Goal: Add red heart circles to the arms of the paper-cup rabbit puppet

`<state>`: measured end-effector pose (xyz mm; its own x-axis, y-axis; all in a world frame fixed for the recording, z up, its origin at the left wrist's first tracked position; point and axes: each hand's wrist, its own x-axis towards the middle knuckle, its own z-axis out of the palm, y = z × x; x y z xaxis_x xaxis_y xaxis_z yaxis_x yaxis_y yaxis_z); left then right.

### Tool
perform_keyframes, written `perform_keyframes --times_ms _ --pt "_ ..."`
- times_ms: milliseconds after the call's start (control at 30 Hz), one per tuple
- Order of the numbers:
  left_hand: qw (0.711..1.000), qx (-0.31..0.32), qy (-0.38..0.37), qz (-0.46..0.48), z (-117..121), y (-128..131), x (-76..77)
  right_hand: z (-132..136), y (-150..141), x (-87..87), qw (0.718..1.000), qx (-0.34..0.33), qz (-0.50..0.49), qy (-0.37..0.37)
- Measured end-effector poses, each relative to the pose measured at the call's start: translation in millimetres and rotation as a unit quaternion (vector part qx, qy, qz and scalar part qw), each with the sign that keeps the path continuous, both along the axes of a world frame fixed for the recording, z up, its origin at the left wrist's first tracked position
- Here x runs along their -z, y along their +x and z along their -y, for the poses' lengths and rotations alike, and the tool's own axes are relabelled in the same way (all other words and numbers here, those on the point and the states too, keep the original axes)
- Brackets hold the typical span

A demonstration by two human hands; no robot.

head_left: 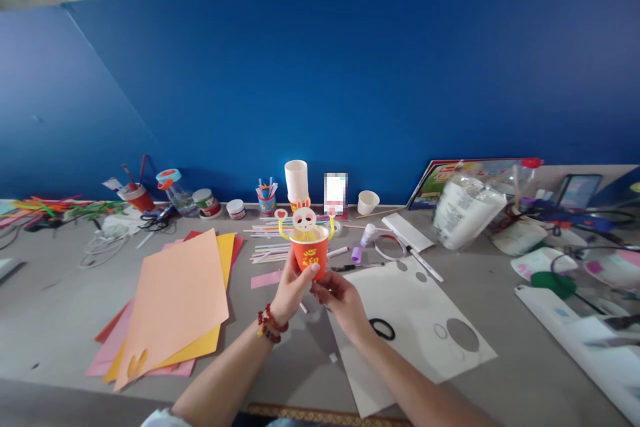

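Note:
My left hand (pixel 293 288) is wrapped round a small red paper cup (pixel 309 252) and holds it upright above the grey table (pixel 60 320). A paper rabbit face (pixel 304 218) with yellow arms sticks out of the cup's top. Just below the cup, my right hand (pixel 339 298) is closed in a pinch on a thin white stick (pixel 303 307) that runs under the cup. A beaded bracelet (pixel 270 324) circles my left wrist.
Stacked coloured paper sheets (pixel 175 297) lie to the left, a white sheet with cut-out holes (pixel 415 320) to the right. Straws (pixel 270 240), white cups (pixel 297 180), paint pots (pixel 206 202), a glue stick (pixel 367 235) and scissors (pixel 155 217) line the blue wall. Bags and clutter (pixel 465 210) fill the right.

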<state>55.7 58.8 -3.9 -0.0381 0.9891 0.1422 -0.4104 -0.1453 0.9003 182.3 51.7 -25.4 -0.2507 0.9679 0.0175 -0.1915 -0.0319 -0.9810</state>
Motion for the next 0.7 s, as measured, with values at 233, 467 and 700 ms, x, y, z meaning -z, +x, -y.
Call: perform_keyframes --times_ms 233,467,700 --pt "1.0 -0.005 0.004 -0.002 -2.1 -0.9 1.2 3.3 -0.3 7.1 1.0 0.015 0.022 0.006" --pt "1.0 -0.015 0.006 -0.005 -3.6 0.3 5.3 1.3 -0.9 10.3 1.0 0.023 0.018 -0.003" --pt "1.0 -0.005 0.015 0.002 -4.9 -2.5 4.9 3.0 0.7 16.6 0.999 0.022 0.041 -0.009"
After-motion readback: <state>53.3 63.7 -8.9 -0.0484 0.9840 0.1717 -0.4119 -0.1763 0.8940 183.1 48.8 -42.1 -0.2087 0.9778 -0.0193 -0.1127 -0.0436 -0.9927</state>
